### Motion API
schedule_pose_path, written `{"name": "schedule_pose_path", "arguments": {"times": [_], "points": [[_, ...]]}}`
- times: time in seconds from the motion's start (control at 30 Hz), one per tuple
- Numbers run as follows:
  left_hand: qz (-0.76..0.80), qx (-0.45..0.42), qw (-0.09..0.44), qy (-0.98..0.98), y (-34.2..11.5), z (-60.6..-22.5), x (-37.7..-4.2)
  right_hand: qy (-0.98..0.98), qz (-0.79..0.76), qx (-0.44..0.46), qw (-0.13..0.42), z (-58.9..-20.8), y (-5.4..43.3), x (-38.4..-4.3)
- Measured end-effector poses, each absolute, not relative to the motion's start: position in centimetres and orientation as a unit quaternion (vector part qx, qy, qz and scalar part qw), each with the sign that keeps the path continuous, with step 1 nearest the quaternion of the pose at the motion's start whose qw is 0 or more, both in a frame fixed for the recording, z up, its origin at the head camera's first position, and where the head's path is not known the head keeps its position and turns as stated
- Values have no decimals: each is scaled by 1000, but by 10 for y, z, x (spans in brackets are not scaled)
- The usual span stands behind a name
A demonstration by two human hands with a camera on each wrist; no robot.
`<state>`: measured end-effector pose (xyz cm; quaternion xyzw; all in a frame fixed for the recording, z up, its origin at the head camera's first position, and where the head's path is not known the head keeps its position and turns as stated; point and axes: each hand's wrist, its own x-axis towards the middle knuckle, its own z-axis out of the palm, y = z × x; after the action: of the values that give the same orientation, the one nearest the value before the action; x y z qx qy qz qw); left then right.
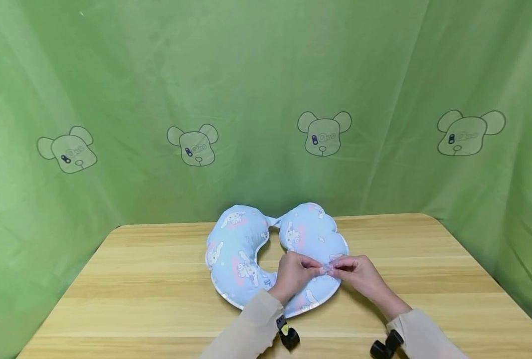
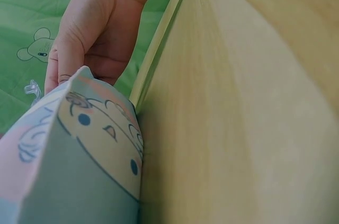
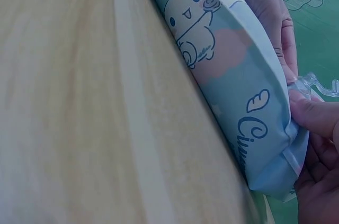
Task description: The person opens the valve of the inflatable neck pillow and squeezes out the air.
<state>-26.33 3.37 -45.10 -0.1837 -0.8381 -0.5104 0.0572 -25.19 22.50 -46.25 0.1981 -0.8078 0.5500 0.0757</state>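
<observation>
A light blue, U-shaped inflatable neck pillow printed with white cartoon characters lies on the table. Over its right arm, my left hand and right hand meet, thumbs and forefingers pinching at the clear plastic air valve. The right wrist view shows the valve standing up from the fabric, its cap strap sticking out to the side. There the left hand and right hand close in on it from both sides. In the left wrist view the right hand appears behind the pillow's edge.
The wooden table has rounded far corners. Green curtain with bear-head outlines hangs behind it and at both sides. A short fabric strap joins the pillow's two far ends. Black camera mounts sit at both wrists.
</observation>
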Motion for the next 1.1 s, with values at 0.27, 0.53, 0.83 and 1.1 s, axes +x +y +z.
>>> {"name": "schedule_pose_path", "arguments": {"times": [0.27, 0.53, 0.83, 1.1], "points": [[-511, -179, 49, -839, 34, -454, -265, -802, 555, 208, 71, -462, 225, -251], [-515, -182, 47, -836, 34, -456, -266, -807, 552, 203, 62, -462, 226, -251], [-514, -170, 37, -840, 34, -456, -266, -810, 551, 193, 56, -464, 225, -253], [-530, -145, 15, -836, 35, -457, -266, -804, 565, 179, 53, -466, 226, -253]]}}
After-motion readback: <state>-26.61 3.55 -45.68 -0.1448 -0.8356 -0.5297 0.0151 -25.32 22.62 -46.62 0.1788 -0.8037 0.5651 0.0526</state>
